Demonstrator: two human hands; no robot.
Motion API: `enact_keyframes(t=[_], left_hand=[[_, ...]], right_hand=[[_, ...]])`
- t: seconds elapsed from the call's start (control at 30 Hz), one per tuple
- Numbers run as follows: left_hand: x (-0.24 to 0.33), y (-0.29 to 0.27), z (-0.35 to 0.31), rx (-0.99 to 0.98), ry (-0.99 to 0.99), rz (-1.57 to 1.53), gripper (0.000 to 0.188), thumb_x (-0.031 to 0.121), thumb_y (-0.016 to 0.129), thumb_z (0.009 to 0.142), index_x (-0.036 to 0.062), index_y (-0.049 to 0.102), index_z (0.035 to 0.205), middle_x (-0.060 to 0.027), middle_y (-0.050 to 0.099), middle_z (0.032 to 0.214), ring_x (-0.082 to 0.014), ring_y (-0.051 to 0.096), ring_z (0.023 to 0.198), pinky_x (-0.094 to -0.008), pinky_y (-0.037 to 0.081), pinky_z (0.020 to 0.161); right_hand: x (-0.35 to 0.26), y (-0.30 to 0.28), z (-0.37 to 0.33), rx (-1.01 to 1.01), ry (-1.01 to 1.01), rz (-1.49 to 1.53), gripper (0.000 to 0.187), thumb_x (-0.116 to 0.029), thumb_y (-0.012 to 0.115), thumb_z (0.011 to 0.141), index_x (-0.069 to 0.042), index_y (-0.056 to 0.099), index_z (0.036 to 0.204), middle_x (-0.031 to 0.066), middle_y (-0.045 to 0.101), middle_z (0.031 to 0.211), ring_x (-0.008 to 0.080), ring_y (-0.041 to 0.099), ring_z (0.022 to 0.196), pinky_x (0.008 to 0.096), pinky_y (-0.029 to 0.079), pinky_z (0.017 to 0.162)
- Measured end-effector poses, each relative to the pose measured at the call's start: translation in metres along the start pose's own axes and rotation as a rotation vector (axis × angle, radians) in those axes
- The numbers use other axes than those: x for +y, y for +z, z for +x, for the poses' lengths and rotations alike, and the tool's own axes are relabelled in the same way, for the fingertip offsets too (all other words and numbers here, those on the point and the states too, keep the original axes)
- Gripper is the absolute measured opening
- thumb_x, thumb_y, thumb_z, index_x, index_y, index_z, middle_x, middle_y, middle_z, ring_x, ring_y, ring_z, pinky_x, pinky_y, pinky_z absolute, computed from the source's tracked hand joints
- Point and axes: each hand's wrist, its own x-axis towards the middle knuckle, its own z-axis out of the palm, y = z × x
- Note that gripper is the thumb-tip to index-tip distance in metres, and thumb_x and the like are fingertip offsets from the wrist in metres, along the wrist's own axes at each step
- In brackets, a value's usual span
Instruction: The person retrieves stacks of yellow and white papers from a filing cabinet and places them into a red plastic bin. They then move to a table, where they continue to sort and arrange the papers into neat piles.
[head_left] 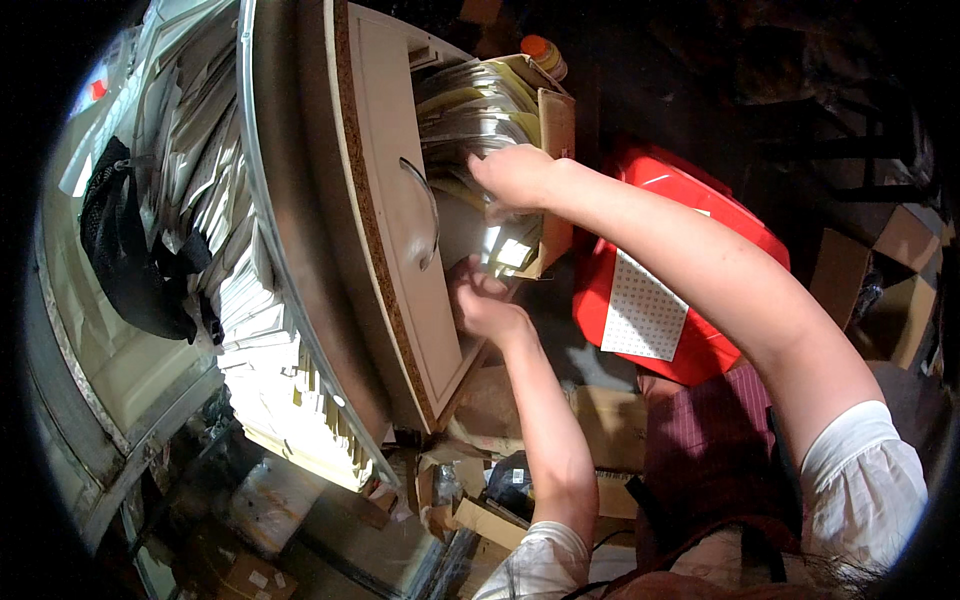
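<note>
A white drawer (pixel 395 150) with a curved metal handle (pixel 432 215) stands pulled out. Behind its front sits an open cardboard box (pixel 557 150) packed with paper envelopes or folders (pixel 475 105), some yellowish. My right hand (pixel 515 178) reaches over the box's edge, its fingers apart against the lower part of the stack; some fingertips are hidden. Nearer to me, my left hand (pixel 488 308) is at the inner side of the drawer front, fingers loosely bent and apart, with nothing visible in them. Small pale papers (pixel 515 252) lie in the box between both hands.
Left of the drawer, a worktop with a metal edge (pixel 262 190) carries heaped papers (pixel 190 150) and a black mesh cloth item (pixel 125 245). A red plastic container (pixel 640 185) with a printed white sheet (pixel 645 310) stands under my right arm. Cardboard boxes (pixel 905 240) and an orange-lidded jar (pixel 541 50) are around.
</note>
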Motion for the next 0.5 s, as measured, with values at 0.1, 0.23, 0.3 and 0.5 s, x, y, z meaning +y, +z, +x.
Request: enact_keyframes(t=[0.1, 0.23, 0.3, 0.5], left_hand=[[-0.002, -0.005, -0.012, -0.069, 0.055, 0.058, 0.03, 0.016, 0.047, 0.091, -0.0054, 0.067, 0.093, -0.0001, 0.044, 0.06, -0.0092, 0.035, 0.051, -0.0233, 0.026, 0.049], [-0.008, -0.007, -0.012, -0.063, 0.101, 0.042, 0.029, 0.015, 0.049, 0.09, -0.0069, 0.068, 0.092, -0.0002, 0.043, 0.053, -0.0088, 0.034, 0.048, -0.0235, 0.026, 0.049], [-0.008, -0.009, -0.01, -0.1, 0.139, 0.047, 0.027, 0.013, 0.05, 0.089, -0.0075, 0.068, 0.09, -0.0011, 0.045, 0.052, -0.0087, 0.035, 0.046, -0.0234, 0.026, 0.048], [-0.002, -0.012, -0.027, -0.3, 0.319, 0.176, 0.024, 0.012, 0.053, 0.091, -0.0058, 0.068, 0.088, -0.0025, 0.052, 0.056, -0.0083, 0.043, 0.048, -0.0221, 0.03, 0.048]], right_hand=[[0.002, -0.002, -0.002, 0.017, -0.045, 0.001, 0.07, -0.035, 0.084, 0.072, 0.008, 0.052, 0.117, 0.023, 0.07, 0.091, 0.041, 0.069, 0.091, 0.0477, 0.056, 0.078], [-0.003, -0.003, -0.001, 0.011, 0.021, 0.0, 0.072, -0.036, 0.084, 0.072, 0.006, 0.054, 0.122, 0.0207, 0.072, 0.095, 0.037, 0.07, 0.094, 0.0462, 0.057, 0.077], [-0.001, -0.003, -0.002, 0.037, -0.02, -0.034, 0.07, -0.038, 0.083, 0.074, 0.005, 0.055, 0.121, 0.021, 0.072, 0.092, 0.038, 0.07, 0.091, 0.047, 0.057, 0.075], [0.01, 0.009, -0.007, 0.195, -0.183, 0.0, 0.066, -0.041, 0.081, 0.075, 0.003, 0.055, 0.118, 0.0215, 0.069, 0.08, 0.0414, 0.069, 0.082, 0.0493, 0.055, 0.07]])
